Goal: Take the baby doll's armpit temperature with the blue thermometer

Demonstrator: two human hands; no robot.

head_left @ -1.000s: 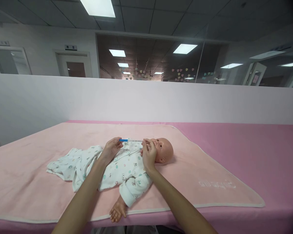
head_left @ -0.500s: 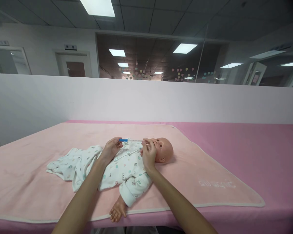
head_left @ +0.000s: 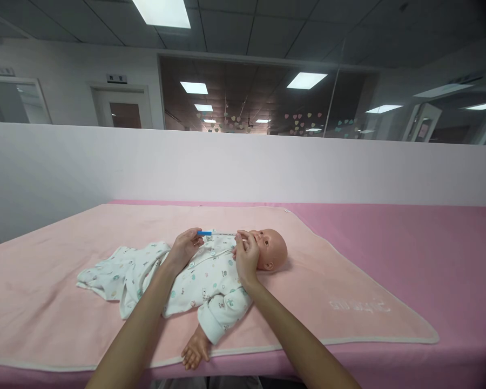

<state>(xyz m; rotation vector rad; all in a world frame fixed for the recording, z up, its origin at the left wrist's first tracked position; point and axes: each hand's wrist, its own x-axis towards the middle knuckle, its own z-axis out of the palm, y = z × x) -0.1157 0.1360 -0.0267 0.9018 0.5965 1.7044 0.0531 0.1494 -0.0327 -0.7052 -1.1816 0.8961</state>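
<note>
A slim clear rod with markings and a blue end, looking like a glass thermometer [head_left: 206,233], is held level above the doll's chest. My left hand [head_left: 186,246] pinches its blue end. At the other end, the fingers of my right hand [head_left: 247,254] close on the clear part, close by the doll's chin and mouth. The baby doll [head_left: 210,281] lies on its back in a white printed sleepsuit, with its bald head [head_left: 276,249] to the right. One bare doll hand [head_left: 196,348] reaches to the near edge. My right fingers hide the rod's tip.
Beneath the doll a peach blanket [head_left: 328,292] with a pale border covers much of the pink table surface [head_left: 409,254]. A low white partition [head_left: 243,167] rises along the far side. Behind it are a door [head_left: 123,108] and large windows.
</note>
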